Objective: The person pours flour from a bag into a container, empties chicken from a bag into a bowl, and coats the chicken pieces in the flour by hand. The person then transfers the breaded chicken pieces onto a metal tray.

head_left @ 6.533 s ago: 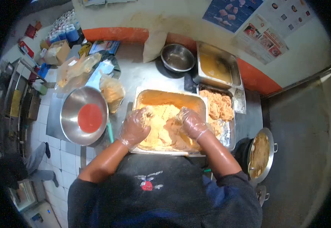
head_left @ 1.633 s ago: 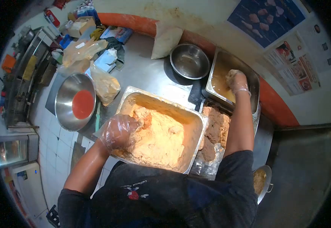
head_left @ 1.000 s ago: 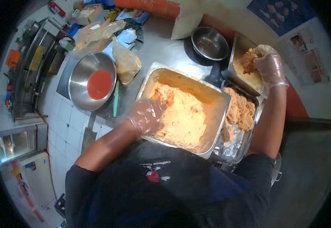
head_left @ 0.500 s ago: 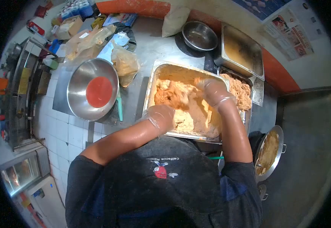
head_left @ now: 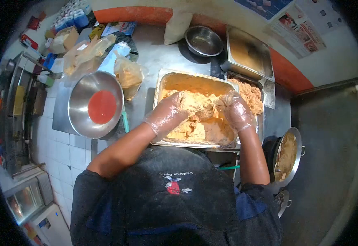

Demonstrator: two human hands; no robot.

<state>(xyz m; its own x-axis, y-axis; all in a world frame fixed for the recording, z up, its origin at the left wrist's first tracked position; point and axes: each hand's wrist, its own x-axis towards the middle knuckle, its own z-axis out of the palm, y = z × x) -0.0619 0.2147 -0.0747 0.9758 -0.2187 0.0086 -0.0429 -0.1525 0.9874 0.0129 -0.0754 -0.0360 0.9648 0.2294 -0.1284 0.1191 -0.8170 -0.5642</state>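
In the head view, a steel pan (head_left: 158,88) of orange-yellow breading flour (head_left: 207,132) stands in front of me. Over it, both my hands, in clear plastic gloves, hold flour-coated meat (head_left: 199,107). Its exact cut cannot be made out under the coating. My left hand (head_left: 168,115) is closed round the left end. My right hand (head_left: 237,111) grips the right end, fingers bent inward. The lower side of the meat hangs close to the flour. Just beyond my right hand, a tray holds more coated meat (head_left: 251,97).
A steel bowl (head_left: 78,96) with red liquid stands left, beside a green-handled tool (head_left: 125,121) and plastic bags (head_left: 129,78). At the back are a dark metal bowl (head_left: 203,41) and a deep steel pan (head_left: 251,53). A wide pan of oil (head_left: 288,158) sits at lower right.
My right hand has come down to the meat, and my left hand has shifted up and left. The meat now stretches between both hands, lighter with flour. The view has shifted slightly.
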